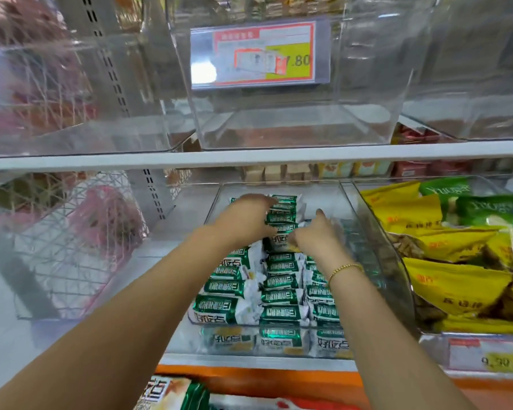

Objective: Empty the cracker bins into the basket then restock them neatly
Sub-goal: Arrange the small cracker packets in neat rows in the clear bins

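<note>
Left hand (249,220) grips green cracker packets (282,216) near the bin (379,261)'s back edge. Right hand (316,236) touches them, grip unclear. Keep rows flush.

On the price label (261,53) fixed to the front of the clear bin (279,134) on the upper shelf, "7.80" is printed on a yellow field, while the characters in its red header are too blurred to be read. White Chinese characters are printed on the green bands of the cracker packets (279,297), and on the front row "好吃点" can be made out. On the lower price label (483,355) at the right a number ending in ".30" is seen, Latin letters beginning with "Yu" are carried by the green bags (483,207), and the print on the yellow bags (456,279) cannot be read.
</note>
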Demonstrator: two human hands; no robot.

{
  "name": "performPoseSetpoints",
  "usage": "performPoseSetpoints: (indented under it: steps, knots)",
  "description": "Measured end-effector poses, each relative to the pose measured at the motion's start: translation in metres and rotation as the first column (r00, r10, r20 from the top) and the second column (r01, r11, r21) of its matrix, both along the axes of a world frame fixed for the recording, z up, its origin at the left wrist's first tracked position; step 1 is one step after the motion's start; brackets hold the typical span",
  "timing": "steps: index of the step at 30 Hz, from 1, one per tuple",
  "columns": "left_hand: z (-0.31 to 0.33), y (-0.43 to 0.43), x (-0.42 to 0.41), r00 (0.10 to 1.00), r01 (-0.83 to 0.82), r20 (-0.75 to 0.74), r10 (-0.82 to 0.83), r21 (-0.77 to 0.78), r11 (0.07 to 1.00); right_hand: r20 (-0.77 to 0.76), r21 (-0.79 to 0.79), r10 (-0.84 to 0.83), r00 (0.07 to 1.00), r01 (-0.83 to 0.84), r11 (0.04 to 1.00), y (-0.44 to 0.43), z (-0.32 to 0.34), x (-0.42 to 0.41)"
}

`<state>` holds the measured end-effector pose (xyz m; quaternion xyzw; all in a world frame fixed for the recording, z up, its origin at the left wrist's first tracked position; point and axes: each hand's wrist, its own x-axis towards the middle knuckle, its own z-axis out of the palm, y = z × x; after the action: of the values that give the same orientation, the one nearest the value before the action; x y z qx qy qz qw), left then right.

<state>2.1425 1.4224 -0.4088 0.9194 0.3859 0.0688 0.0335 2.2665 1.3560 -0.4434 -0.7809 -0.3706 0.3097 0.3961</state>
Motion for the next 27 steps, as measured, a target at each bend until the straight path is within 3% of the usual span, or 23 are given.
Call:
performPoseSetpoints:
  steps: [4, 9, 11, 16, 22, 24, 27]
  knots:
    - [0.007, -0.005, -0.035, 0.981, -0.142, 0.129, 0.148, -0.050, 0.989, -0.123, -0.014, -0.021, 0.992, 0.019, 1.000, 0.022, -0.007, 0.001]
    - [0.002, -0.012, -0.066, 0.931, -0.268, 0.202, 0.305, -0.194, 0.944, -0.425, 0.128, 0.060, 0.903, -0.005, 0.992, 0.035, -0.016, 0.010]
    - [-0.001, -0.018, -0.070, 0.922, -0.289, 0.203, 0.330, -0.207, 0.935, -0.443, 0.176, 0.110, 0.890, -0.034, 0.984, 0.038, -0.017, 0.011]
    - [-0.001, -0.031, -0.075, 0.891, -0.317, 0.252, 0.377, -0.248, 0.915, -0.373, 0.201, 0.173, 0.912, -0.103, 0.974, 0.039, -0.017, 0.004]
    - [-0.001, -0.072, -0.083, 0.889, -0.308, 0.287, 0.356, -0.201, 0.930, -0.292, 0.162, 0.051, 0.955, -0.004, 0.987, 0.018, -0.010, -0.005]
    - [-0.003, -0.090, -0.088, 0.877, -0.279, 0.354, 0.324, -0.171, 0.945, -0.156, 0.154, 0.007, 0.988, 0.018, 0.988, 0.006, -0.003, -0.010]
    - [-0.008, -0.121, -0.097, 0.801, -0.256, 0.518, 0.299, -0.155, 0.954, 0.221, 0.276, -0.082, 0.972, 0.018, 0.961, -0.018, 0.005, -0.019]
